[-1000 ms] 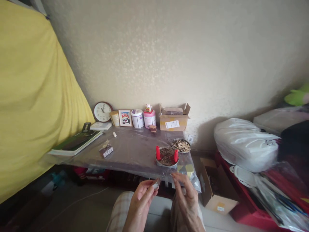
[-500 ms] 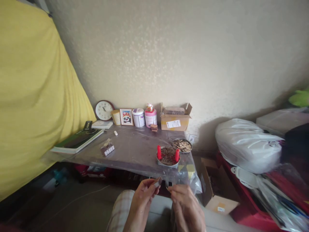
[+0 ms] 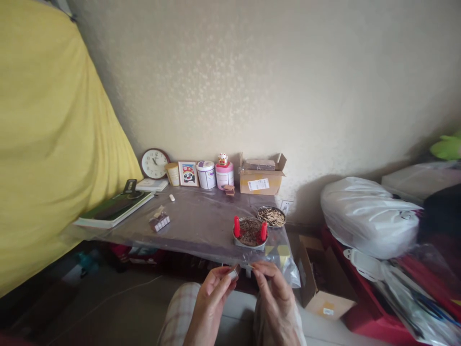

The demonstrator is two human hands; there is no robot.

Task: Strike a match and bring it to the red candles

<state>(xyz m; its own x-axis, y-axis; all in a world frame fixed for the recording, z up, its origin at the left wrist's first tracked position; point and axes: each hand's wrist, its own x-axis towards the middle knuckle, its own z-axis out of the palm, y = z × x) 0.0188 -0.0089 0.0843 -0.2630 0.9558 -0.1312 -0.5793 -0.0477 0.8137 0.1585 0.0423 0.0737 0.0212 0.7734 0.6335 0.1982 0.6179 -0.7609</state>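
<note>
Your left hand (image 3: 212, 293) pinches a small box (image 3: 234, 273) over your lap; your right hand (image 3: 274, 293) has fingertips pinched narrow just beside it, contents unclear. Beyond: red-handled bowl (image 3: 250, 233), bowl of sticks (image 3: 271, 216) on table (image 3: 198, 226).

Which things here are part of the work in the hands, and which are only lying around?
In use: small box in left hand; right hand beside it; red-handled dish; dish of sticks.

Lying about: clock, panda picture, cardboard box, white bag.
</note>
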